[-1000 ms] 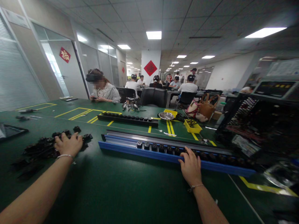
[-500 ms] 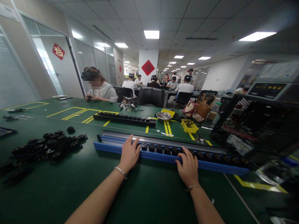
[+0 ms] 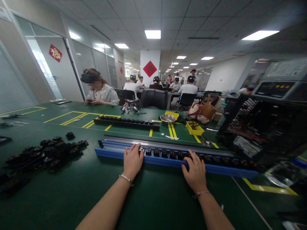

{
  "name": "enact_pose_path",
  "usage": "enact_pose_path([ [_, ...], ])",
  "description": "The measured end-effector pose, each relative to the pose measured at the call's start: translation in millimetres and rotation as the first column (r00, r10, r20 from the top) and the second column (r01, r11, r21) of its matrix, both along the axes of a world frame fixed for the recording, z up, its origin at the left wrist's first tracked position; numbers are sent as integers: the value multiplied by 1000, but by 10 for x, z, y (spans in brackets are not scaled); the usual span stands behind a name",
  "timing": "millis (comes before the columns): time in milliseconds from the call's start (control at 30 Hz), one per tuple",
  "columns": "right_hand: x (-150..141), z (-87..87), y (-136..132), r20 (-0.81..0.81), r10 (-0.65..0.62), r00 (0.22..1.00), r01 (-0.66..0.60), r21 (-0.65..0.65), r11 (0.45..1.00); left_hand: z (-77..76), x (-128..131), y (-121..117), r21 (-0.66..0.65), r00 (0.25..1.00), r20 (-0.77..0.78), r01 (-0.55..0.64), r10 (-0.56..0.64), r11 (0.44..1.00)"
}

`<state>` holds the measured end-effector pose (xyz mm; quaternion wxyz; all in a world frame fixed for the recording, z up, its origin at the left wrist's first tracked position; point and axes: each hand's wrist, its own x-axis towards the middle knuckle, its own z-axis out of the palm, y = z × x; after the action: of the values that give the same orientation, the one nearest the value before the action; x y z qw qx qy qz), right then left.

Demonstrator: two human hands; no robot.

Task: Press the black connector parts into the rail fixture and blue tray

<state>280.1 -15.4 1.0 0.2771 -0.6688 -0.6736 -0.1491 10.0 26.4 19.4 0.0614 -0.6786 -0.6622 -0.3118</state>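
Note:
A long blue rail (image 3: 158, 161) lies across the table before me, with a row of black round-topped parts (image 3: 164, 153) seated in its channel. My left hand (image 3: 133, 159) is bent over the rail's front wall at the left end of the row, its fingertips by the last black part. Farther right, my right hand (image 3: 194, 167) curls over the same wall, thumb in front and fingers above the parts. Its fingertips partly hide what they touch. Left of my left hand, the channel shows a bare silvery strip (image 3: 115, 147).
Loose black parts (image 3: 51, 151) are heaped at the left. Beyond the rail lie a filled black rail (image 3: 126, 123), a metal bowl (image 3: 168, 118) and a yellow bin (image 3: 194, 128). An open computer case (image 3: 249, 127) stands at the right. A person (image 3: 100, 89) sits across the table.
The view has shifted slightly. My left hand stays at the row's end with its fingers closer together, and my right hand keeps its place on the rail.

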Motion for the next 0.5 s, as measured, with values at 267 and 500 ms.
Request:
enact_pose_path([
  [267,6,11,-9,2,-1,1000,1,-14,1000,-27,-64,17,11,1000,3,-29,28,1000],
  [500,2,14,-10,-9,3,1000,-3,-13,1000,-29,-126,21,17,999,25,-33,33,999],
])
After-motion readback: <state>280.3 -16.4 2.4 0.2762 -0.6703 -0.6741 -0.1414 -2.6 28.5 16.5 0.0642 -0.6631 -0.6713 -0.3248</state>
